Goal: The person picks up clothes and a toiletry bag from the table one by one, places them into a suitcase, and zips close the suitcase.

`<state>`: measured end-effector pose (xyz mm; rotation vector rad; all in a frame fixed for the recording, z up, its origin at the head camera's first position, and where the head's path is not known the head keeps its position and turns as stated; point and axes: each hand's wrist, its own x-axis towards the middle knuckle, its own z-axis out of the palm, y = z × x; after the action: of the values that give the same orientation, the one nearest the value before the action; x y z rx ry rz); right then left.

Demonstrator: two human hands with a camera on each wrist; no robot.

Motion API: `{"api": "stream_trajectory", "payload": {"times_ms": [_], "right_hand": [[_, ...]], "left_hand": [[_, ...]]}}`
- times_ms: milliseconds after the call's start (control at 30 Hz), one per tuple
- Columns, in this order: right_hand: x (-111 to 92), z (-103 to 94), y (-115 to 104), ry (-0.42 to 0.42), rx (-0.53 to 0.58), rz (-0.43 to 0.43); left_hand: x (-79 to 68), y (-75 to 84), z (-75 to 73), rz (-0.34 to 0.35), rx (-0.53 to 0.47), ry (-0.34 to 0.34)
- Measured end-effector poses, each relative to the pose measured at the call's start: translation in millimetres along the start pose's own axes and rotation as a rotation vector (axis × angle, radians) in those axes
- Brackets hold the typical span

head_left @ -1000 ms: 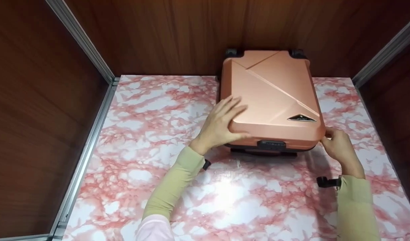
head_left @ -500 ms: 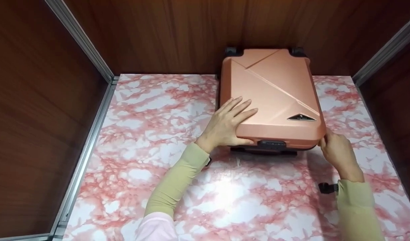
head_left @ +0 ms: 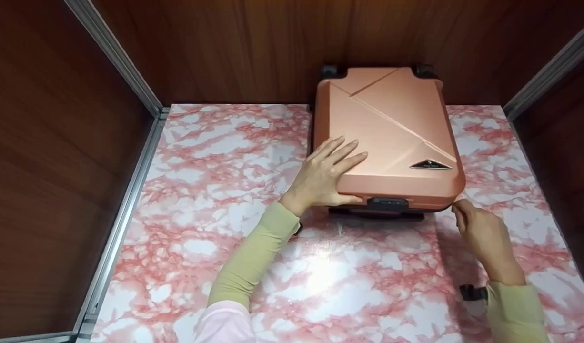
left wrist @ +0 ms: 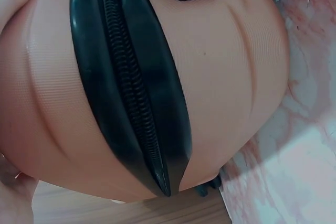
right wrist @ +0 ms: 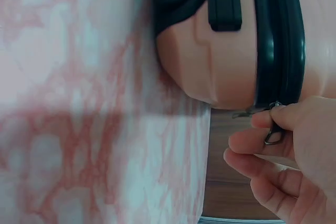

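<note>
A rose-gold hard-shell suitcase (head_left: 392, 128) lies flat on the table, its wheels toward the back wall. My left hand (head_left: 316, 181) rests on its front left corner, fingers spread over the top and thumb along the front edge. At the front right corner is my right hand (head_left: 485, 233). In the right wrist view its thumb and index finger pinch a metal zipper pull (right wrist: 274, 132) on the black zipper band (right wrist: 281, 40). The left wrist view shows the zipper (left wrist: 128, 61) running around the suitcase's left side.
The table (head_left: 216, 190) has a red and white marbled top. A brown wood-grain wall (head_left: 235, 52) stands close behind the suitcase wheels, with more panels at both sides. A black lock (head_left: 388, 204) sits on the suitcase's front edge.
My right hand has moved toward me along the suitcase's right side to its front corner. My left hand has shifted slightly right and settled on the shell. The suitcase stays nearly in place.
</note>
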<state>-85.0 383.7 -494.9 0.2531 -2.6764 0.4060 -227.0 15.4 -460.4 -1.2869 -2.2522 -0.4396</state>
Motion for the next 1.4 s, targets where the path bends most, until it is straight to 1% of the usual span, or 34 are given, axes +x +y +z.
{"api": "stream_trajectory", "payload": {"times_ms": [167, 433, 567, 700, 933, 1033, 1167, 1267, 1400], "right_hand": [[-7, 2.2, -11, 0.004, -0.001, 0.011], [-16, 7.7, -24, 0.057, -0.001, 0.032], [-18, 9.2, -31, 0.057, -0.002, 0.036], [-19, 10.6, -37, 0.051, 0.000, 0.017], [-21, 13.7, -47, 0.054, 0.011, -0.010], [-20, 15.8, -52, 0.066, 0.028, -0.036], [-17, 23.3, -66, 0.078, 0.070, -0.080], [-12, 32.9, -84, 0.055, 0.112, -0.088], [-4, 51.2, -110, 0.017, 0.146, -0.114]], "left_hand": [[0.7, -0.4, 0.4, 0.000, -0.002, 0.014], [0.4, 1.8, 0.3, -0.004, 0.002, 0.004], [1.0, 1.9, 1.5, -0.005, -0.008, 0.021], [0.1, 2.1, 2.6, -0.010, -0.021, 0.044], [-0.6, 2.7, 2.5, -0.016, -0.031, 0.044], [-1.4, 2.4, 2.3, -0.018, -0.023, 0.047], [-0.7, 2.3, 2.5, -0.017, -0.024, 0.050], [0.7, 3.0, 2.9, -0.011, -0.031, 0.051], [0.9, 3.8, 3.5, -0.006, -0.032, 0.052]]}}
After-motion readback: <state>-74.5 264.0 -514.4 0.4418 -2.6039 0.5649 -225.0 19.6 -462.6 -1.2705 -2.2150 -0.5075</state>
